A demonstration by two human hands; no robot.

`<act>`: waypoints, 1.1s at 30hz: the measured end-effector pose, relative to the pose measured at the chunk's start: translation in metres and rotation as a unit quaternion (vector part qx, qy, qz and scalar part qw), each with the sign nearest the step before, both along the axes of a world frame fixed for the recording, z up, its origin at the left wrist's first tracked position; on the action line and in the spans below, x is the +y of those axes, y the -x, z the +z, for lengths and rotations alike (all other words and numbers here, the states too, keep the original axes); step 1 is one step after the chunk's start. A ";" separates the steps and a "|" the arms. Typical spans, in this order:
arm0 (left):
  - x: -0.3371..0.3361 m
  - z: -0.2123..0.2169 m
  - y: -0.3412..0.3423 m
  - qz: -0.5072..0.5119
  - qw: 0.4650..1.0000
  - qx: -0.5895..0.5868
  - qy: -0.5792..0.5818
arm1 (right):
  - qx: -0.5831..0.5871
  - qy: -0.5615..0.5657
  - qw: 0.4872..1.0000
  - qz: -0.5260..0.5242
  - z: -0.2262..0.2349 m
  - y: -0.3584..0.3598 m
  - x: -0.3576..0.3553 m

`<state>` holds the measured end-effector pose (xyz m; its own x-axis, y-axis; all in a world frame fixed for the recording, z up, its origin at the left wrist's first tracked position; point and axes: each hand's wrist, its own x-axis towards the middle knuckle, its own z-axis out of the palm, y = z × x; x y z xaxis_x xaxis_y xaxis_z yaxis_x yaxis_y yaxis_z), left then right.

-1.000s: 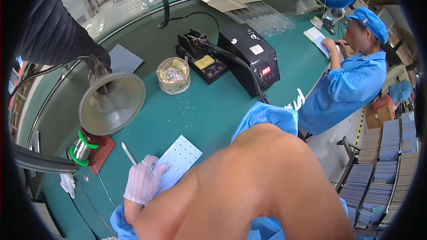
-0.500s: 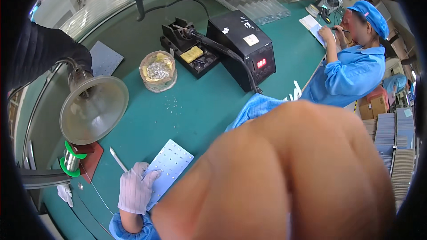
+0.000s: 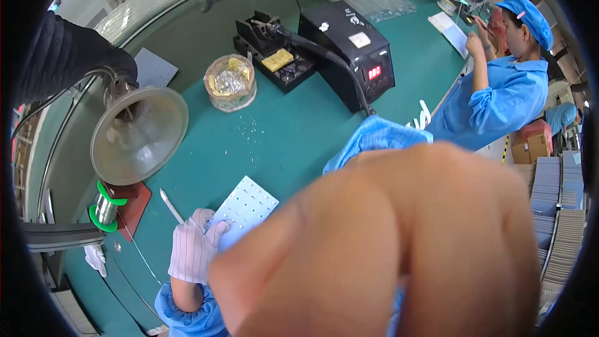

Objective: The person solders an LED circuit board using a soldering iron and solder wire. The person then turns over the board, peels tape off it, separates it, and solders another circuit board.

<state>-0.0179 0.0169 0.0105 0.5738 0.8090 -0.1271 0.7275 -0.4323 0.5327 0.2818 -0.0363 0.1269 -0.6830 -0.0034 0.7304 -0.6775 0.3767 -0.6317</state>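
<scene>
While the right hand [image 3: 387, 231] is too blurry to tell if it's open or holding anything, the gloved left hand [image 3: 197, 246], nearly closed, holds down on the green worktop [image 3: 281, 131] a flat, pale blue board [image 3: 248, 207] with rows of tiny dots.

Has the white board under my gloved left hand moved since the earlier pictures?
No, not visibly: the white board keeps its place to the right of the red mat.
</scene>
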 end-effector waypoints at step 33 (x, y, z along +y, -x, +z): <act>0.001 0.002 -0.005 -0.177 0.972 0.056 -0.142 | 0.015 0.049 0.989 -0.141 0.022 0.049 0.047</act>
